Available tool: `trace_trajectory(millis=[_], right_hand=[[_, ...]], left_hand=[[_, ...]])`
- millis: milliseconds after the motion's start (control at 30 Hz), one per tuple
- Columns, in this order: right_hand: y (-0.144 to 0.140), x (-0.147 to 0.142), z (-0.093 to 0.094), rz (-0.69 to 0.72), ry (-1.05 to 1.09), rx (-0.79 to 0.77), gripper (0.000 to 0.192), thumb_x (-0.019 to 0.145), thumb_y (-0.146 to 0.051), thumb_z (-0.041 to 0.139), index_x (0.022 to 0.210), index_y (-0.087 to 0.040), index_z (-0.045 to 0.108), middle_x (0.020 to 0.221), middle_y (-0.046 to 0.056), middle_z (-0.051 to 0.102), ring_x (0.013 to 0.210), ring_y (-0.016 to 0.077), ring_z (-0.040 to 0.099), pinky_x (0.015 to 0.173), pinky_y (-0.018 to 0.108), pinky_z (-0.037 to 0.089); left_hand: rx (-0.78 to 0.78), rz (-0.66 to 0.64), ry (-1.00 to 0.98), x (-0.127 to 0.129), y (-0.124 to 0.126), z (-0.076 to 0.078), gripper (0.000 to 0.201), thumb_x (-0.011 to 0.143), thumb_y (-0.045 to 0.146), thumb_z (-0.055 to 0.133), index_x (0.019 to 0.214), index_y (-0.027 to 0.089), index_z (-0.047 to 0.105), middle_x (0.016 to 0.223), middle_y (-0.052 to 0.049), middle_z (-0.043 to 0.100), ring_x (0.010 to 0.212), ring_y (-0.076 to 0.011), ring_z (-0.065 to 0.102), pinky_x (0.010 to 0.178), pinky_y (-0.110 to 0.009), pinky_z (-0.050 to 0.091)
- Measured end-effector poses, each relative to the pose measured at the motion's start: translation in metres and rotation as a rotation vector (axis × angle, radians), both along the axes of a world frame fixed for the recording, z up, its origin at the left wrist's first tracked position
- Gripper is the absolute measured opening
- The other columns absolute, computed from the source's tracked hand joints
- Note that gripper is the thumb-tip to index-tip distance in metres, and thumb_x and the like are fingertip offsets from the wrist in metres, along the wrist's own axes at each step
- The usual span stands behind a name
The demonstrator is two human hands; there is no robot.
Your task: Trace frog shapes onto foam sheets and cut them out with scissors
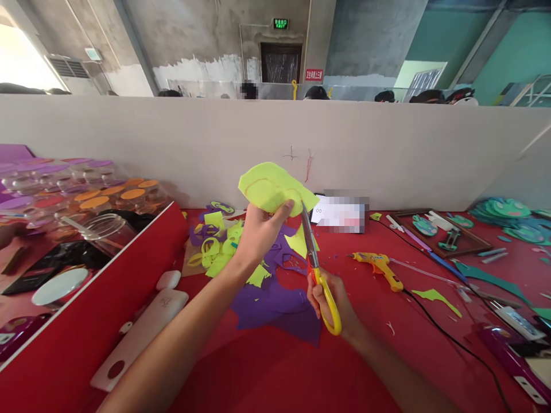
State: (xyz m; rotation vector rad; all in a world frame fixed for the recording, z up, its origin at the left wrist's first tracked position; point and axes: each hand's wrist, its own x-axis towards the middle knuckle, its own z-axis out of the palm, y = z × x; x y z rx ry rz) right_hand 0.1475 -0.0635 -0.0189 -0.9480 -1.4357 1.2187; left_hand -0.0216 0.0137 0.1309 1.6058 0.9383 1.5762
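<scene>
Head view: I see my left hand (pixel 260 232) pinching the yellow foam piece (pixel 272 188) raised above the red table (pixel 267 367), my right hand (pixel 331 298) gripping scissors (pixel 316 269), blades touching its edge.

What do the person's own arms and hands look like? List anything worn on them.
Both forearms are bare as far as the picture shows: no sleeves, gloves, watch or bracelet in sight. The left hand and the right hand are bare too, with no rings that can be made out. The upper arms lie outside the picture.
</scene>
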Motion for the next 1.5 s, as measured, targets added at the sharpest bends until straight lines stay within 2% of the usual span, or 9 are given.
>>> trace_trajectory(millis=[100,233,433,633,1067,1300,1500], right_hand=[[0.001,-0.002,0.0,0.028,-0.005,0.021,0.058,0.088,-0.08,0.05,0.083,-0.022,0.048,0.054,-0.008,0.041,0.039,0.0077,0.034,0.038,0.022,0.029],[0.001,-0.008,0.007,0.045,-0.019,0.047,0.066,0.083,-0.089,0.042,0.088,-0.023,0.048,0.063,-0.005,0.048,0.047,0.0099,0.038,0.045,0.025,0.034],[0.003,-0.008,0.005,0.083,-0.024,0.103,0.062,0.091,-0.082,0.036,0.094,-0.022,0.05,0.076,-0.001,0.055,0.055,0.0116,0.044,0.054,0.028,0.039],[0.005,-0.005,-0.004,0.052,0.055,0.118,0.062,0.09,-0.083,0.037,0.097,-0.022,0.053,0.077,-0.001,0.055,0.055,0.0119,0.044,0.052,0.027,0.039],[0.002,-0.006,0.013,0.006,0.058,0.049,0.069,0.081,-0.09,0.044,0.087,-0.022,0.05,0.062,-0.005,0.048,0.047,0.0104,0.042,0.046,0.024,0.036],[0.005,-0.004,0.004,0.013,0.04,0.079,0.063,0.088,-0.084,0.042,0.09,-0.022,0.05,0.066,-0.005,0.048,0.049,0.0102,0.042,0.048,0.025,0.036],[0.007,-0.008,-0.007,0.003,0.035,0.108,0.063,0.091,-0.083,0.034,0.095,-0.023,0.053,0.079,0.0,0.056,0.055,0.0123,0.046,0.053,0.028,0.042]], left_hand=[[0.03,0.029,0.038,-0.001,0.001,-0.001,0.019,0.088,0.037,0.069,0.085,0.018,0.067,0.085,-0.004,0.069,0.075,-0.0138,0.064,0.069,-0.027,0.053],[0.034,0.038,0.067,-0.002,0.0,-0.001,0.019,0.089,0.036,0.068,0.085,0.018,0.066,0.084,-0.003,0.069,0.074,-0.0135,0.063,0.067,-0.027,0.053],[0.033,-0.022,0.138,0.0,-0.007,0.007,0.016,0.086,0.033,0.069,0.083,0.017,0.068,0.081,-0.004,0.071,0.072,-0.015,0.064,0.064,-0.028,0.053],[0.021,-0.061,0.255,0.002,-0.012,0.009,0.014,0.088,0.028,0.064,0.081,0.016,0.069,0.077,-0.004,0.072,0.069,-0.0149,0.065,0.066,-0.028,0.052],[0.062,-0.067,0.332,0.006,-0.012,0.003,0.018,0.09,0.031,0.064,0.082,0.016,0.068,0.076,-0.004,0.071,0.068,-0.0145,0.065,0.066,-0.028,0.052],[0.07,-0.049,0.351,0.006,-0.012,0.001,0.016,0.092,0.031,0.061,0.085,0.017,0.067,0.079,-0.004,0.07,0.07,-0.0145,0.063,0.067,-0.028,0.052],[0.119,-0.031,0.35,0.007,-0.012,0.001,0.016,0.093,0.03,0.06,0.09,0.017,0.067,0.086,-0.004,0.071,0.076,-0.0154,0.062,0.07,-0.028,0.051]])
